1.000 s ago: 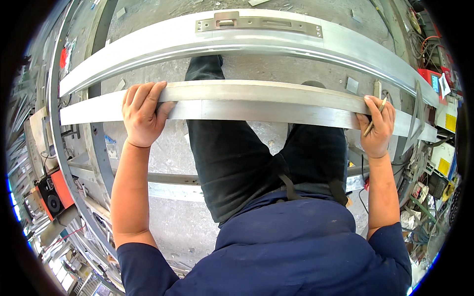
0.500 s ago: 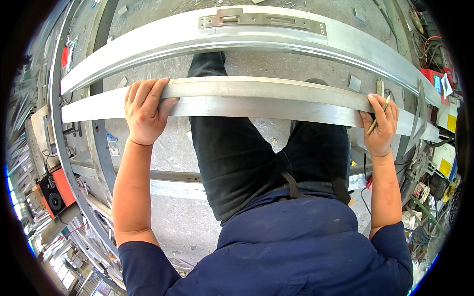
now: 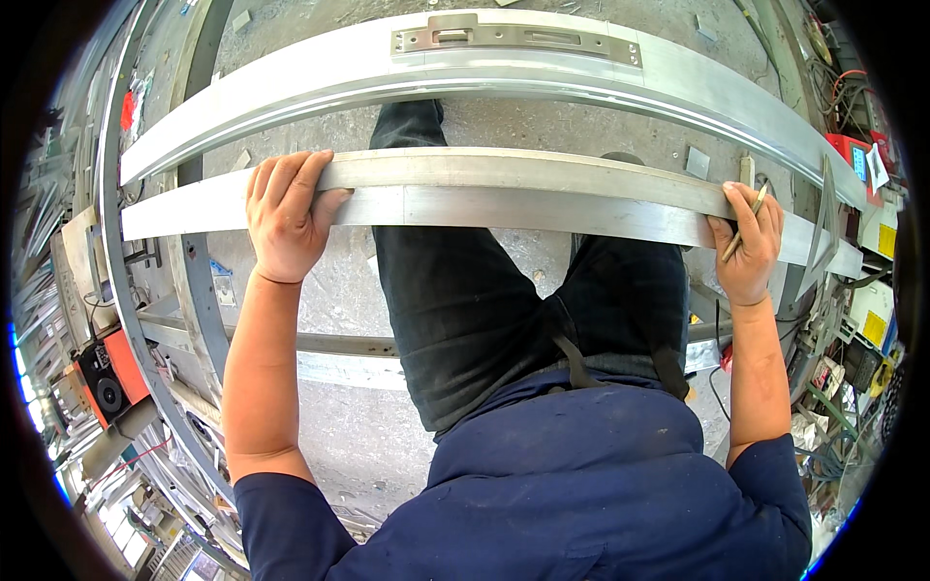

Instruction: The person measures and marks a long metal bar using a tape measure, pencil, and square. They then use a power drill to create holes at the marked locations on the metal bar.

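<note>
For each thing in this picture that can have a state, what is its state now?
Left hand: closed around the near metal bar.
Right hand: gripping the bar, pencil between its fingers.
Near metal bar: held level across both hands.
Far metal bar: untouched, hinge plate fixed on it.

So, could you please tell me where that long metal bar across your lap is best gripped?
Grip the metal bar near both ends, from above with fingers curled over its far edge, as the left hand and right hand do. It is long and flat, so wide-set holds should keep it level.
</note>
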Tool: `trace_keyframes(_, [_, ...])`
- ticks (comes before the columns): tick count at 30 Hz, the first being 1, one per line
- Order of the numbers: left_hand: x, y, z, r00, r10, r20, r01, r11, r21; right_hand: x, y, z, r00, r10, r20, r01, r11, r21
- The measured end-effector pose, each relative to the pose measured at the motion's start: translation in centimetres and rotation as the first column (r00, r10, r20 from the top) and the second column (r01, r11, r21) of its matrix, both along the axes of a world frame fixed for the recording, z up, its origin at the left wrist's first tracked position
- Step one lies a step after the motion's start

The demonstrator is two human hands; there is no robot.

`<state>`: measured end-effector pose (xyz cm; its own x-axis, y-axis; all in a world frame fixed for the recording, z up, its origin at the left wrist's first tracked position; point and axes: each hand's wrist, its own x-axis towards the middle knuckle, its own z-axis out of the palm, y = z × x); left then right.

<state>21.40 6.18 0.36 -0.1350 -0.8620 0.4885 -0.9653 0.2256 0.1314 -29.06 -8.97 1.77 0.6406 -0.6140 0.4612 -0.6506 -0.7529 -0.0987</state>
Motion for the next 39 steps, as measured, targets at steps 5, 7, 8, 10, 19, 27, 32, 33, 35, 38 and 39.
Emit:
trace_keyframes(5, [-0.03,0.07,-0.04,1.0,0.005,-0.006,-0.005,1.0,0.009,-0.02,-0.01,-0.01,1.0,0.002,-0.009,-0.002,1.0,-0.003])
trace_keyframes(7, [0.02,0.07,-0.01,1.0,0.005,-0.005,-0.005,1.0,0.012,0.02,-0.01,0.03,1.0,0.003,-0.008,-0.003,1.0,-0.001])
trace_keyframes(8, [0.04,0.08,0.02,1.0,0.005,-0.004,-0.005,1.0,0.013,0.02,0.0,0.04,1.0,0.002,-0.006,-0.002,1.0,0.001])
trace_keyframes(10, [0.01,0.06,0.07,1.0,0.007,-0.004,-0.007,1.0,0.017,0.02,0.0,0.07,1.0,0.001,-0.004,-0.001,1.0,0.003])
trace_keyframes(19, [-0.21,0.06,0.36,1.0,0.022,-0.016,-0.021,0.999,0.042,0.03,-0.03,0.32,1.0,0.001,-0.006,-0.001,1.0,0.015])
trace_keyframes(27, [-0.39,0.09,0.52,0.999,0.042,-0.023,-0.04,0.997,0.071,0.08,-0.11,0.33,1.0,0.009,0.016,-0.009,1.0,0.002])
trace_keyframes(32, [-0.38,0.23,0.76,0.998,0.056,0.013,-0.057,0.994,0.093,0.31,-0.12,0.22,0.999,0.014,0.034,-0.013,1.0,-0.007])
trace_keyframes(33, [-0.63,0.07,0.63,0.999,0.052,0.008,-0.053,0.994,0.092,-0.03,-0.17,0.31,0.999,0.012,0.031,-0.012,1.0,-0.013])
trace_keyframes(35, [-0.37,0.25,0.93,0.999,0.05,0.017,-0.052,0.994,0.097,0.16,-0.08,0.17,0.999,0.009,0.039,-0.008,1.0,-0.018])
trace_keyframes(38, [-0.35,0.28,0.77,0.999,0.039,-0.024,-0.037,0.995,0.089,0.18,-0.15,0.41,0.999,0.002,0.04,-0.001,1.0,-0.023])
trace_keyframes(39, [-0.38,0.4,0.7,0.999,0.036,-0.023,-0.033,0.995,0.09,0.23,-0.2,0.09,0.998,0.006,0.056,-0.005,1.0,-0.022])
